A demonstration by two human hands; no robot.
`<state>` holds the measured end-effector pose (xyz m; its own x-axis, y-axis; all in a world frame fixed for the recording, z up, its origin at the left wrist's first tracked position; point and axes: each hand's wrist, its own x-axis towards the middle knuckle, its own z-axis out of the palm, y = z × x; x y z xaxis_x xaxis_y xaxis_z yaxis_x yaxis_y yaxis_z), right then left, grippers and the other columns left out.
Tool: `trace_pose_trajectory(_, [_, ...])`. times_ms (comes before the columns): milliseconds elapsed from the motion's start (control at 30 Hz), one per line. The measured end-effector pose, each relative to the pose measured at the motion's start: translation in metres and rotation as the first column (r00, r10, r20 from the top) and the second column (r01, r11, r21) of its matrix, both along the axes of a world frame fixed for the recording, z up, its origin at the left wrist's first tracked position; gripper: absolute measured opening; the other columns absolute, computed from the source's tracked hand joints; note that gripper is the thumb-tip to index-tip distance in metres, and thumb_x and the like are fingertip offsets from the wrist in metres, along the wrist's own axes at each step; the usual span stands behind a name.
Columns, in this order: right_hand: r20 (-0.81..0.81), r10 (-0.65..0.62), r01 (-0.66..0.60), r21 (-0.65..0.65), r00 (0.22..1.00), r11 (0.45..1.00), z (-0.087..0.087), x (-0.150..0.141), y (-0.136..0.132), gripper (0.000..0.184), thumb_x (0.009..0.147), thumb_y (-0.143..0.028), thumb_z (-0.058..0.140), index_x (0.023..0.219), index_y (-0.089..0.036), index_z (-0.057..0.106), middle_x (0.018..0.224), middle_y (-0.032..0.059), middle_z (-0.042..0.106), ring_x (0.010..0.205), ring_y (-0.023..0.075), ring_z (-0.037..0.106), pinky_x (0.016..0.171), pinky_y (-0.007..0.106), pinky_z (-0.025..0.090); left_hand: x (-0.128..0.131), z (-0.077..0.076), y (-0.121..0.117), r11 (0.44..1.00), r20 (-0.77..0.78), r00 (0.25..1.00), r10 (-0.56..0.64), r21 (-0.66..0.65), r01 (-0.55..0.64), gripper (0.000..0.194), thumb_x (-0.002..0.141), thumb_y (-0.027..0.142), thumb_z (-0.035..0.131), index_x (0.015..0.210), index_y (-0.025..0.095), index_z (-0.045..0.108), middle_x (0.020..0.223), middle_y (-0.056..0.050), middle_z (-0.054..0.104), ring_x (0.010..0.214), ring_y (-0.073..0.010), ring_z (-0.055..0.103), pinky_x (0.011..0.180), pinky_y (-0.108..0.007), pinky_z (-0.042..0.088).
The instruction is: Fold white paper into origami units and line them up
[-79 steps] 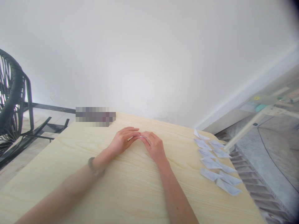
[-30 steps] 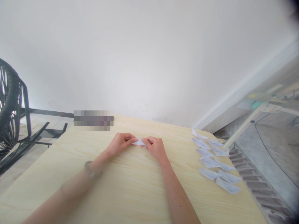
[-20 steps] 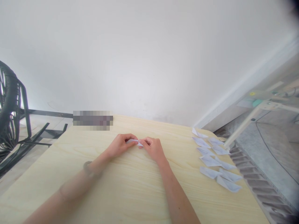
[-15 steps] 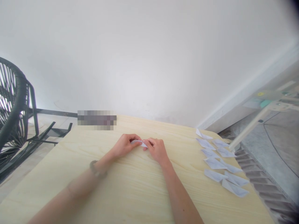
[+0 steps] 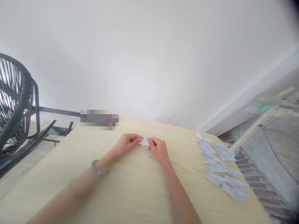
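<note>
A small folded piece of white paper (image 5: 144, 142) is stretched between my two hands over the middle of the wooden table. My left hand (image 5: 125, 144) pinches its left end between thumb and fingers. At the right end, my right hand (image 5: 158, 150) grips it the same way, thumb on the near side. The fingertips behind the paper are mostly hidden. Several folded white paper boats (image 5: 213, 166) lie in rough rows near the table's right edge, apart from my hands.
The pale wooden table (image 5: 130, 189) meets a white wall (image 5: 149, 62) at its far side. A blurred-out object (image 5: 99, 119) sits at the far left corner. Left of the table stands a dark woven chair (image 5: 17, 102); a white metal frame (image 5: 252, 130) is at the right.
My hands have moved slightly apart, and more of the folded paper shows between them. The view has shifted a little; the paper boats stay put.
</note>
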<state>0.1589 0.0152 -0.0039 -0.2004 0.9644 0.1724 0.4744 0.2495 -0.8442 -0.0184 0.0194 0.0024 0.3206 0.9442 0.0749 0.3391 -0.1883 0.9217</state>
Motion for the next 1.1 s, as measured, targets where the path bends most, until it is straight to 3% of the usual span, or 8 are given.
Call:
trace_pose_trajectory(100, [-0.121, -0.015, 0.003, -0.098, 0.993, 0.995, -0.0016, 0.0020, 0.0020, 0.032, 0.081, -0.042, 0.040, 0.079, -0.016, 0.057, 0.049, -0.0033, 0.052, 0.041, 0.0069, 0.037, 0.042, 0.018, 0.028, -0.0020, -0.0016, 0.0009, 0.991, -0.036, 0.999, -0.040, 0.126, 0.044, 0.035, 0.073, 0.035, 0.056, 0.102, 0.017, 0.059, 0.099, -0.006, 0.062, 0.083, -0.0166, 0.057, 0.068, -0.023, 0.045])
trace_pose_trajectory(200, [-0.184, -0.007, -0.021, -0.150, 0.983, 0.989, -0.0034, 0.0037, 0.0029, 0.033, 0.081, -0.044, 0.040, 0.086, -0.015, 0.055, 0.048, -0.0039, 0.050, 0.039, 0.0066, 0.034, 0.040, 0.018, 0.027, -0.0035, -0.0022, 0.0016, 0.962, -0.088, 0.994, -0.065, 0.259, 0.086, 0.029, 0.075, 0.032, 0.055, 0.100, 0.019, 0.061, 0.101, -0.007, 0.060, 0.086, -0.0166, 0.056, 0.071, -0.024, 0.044])
trace_pose_trajectory(367, [-0.143, 0.057, -0.067, -0.067, 0.988, 0.996, -0.0028, 0.0049, 0.0014, 0.034, 0.082, -0.043, 0.038, 0.091, -0.016, 0.058, 0.061, 0.0011, 0.058, 0.049, 0.0086, 0.047, 0.047, 0.019, 0.035, -0.0033, -0.0015, 0.0012, 0.942, -0.148, 0.988, 0.033, 0.336, 0.019, 0.025, 0.081, 0.032, 0.046, 0.092, 0.019, 0.065, 0.093, -0.007, 0.062, 0.083, -0.0163, 0.057, 0.074, -0.025, 0.044])
trace_pose_trajectory(533, [-0.048, 0.100, -0.095, 0.108, 0.994, 0.990, -0.0027, 0.0043, 0.0006, 0.025, 0.079, -0.035, 0.048, 0.092, -0.019, 0.062, 0.085, 0.0037, 0.064, 0.068, 0.0116, 0.055, 0.059, 0.020, 0.041, -0.0033, -0.0016, -0.0002, 0.945, -0.174, 0.984, 0.049, 0.328, 0.011, 0.026, 0.080, 0.033, 0.047, 0.090, 0.018, 0.065, 0.090, -0.007, 0.063, 0.074, -0.0143, 0.056, 0.063, -0.022, 0.044])
trace_pose_trajectory(667, [0.013, 0.092, -0.093, 0.162, 0.996, 0.982, -0.0057, 0.0032, 0.0008, 0.023, 0.082, -0.031, 0.046, 0.083, -0.019, 0.065, 0.077, 0.0024, 0.065, 0.069, 0.0120, 0.057, 0.065, 0.021, 0.041, -0.0018, 0.0004, -0.0015, 0.948, -0.218, 0.975, 0.042, 0.316, 0.030, 0.024, 0.081, 0.032, 0.046, 0.087, 0.019, 0.066, 0.078, -0.003, 0.064, 0.061, -0.0110, 0.053, 0.060, -0.021, 0.041])
trace_pose_trajectory(933, [-0.067, 0.085, -0.085, 0.000, 0.994, 0.996, -0.0079, 0.0046, 0.0025, 0.025, 0.080, -0.035, 0.047, 0.086, -0.018, 0.065, 0.066, 0.0013, 0.065, 0.056, 0.0109, 0.059, 0.058, 0.020, 0.044, -0.0021, 0.0017, -0.0003, 0.991, -0.210, 0.975, 0.078, 0.121, -0.053, 0.029, 0.077, 0.040, 0.049, 0.082, 0.017, 0.066, 0.066, -0.001, 0.065, 0.060, -0.0140, 0.056, 0.060, -0.021, 0.042])
trace_pose_trajectory(1100, [-0.081, 0.076, -0.077, -0.011, 0.994, 0.997, -0.0072, 0.0068, 0.0016, 0.021, 0.077, -0.032, 0.051, 0.088, -0.020, 0.063, 0.067, 0.0004, 0.065, 0.062, 0.0118, 0.060, 0.059, 0.020, 0.044, -0.0064, 0.0039, 0.0018, 0.996, -0.215, 0.976, 0.036, 0.090, -0.017, 0.030, 0.078, 0.039, 0.046, 0.085, 0.018, 0.066, 0.076, -0.001, 0.067, 0.066, -0.0151, 0.057, 0.060, -0.020, 0.040])
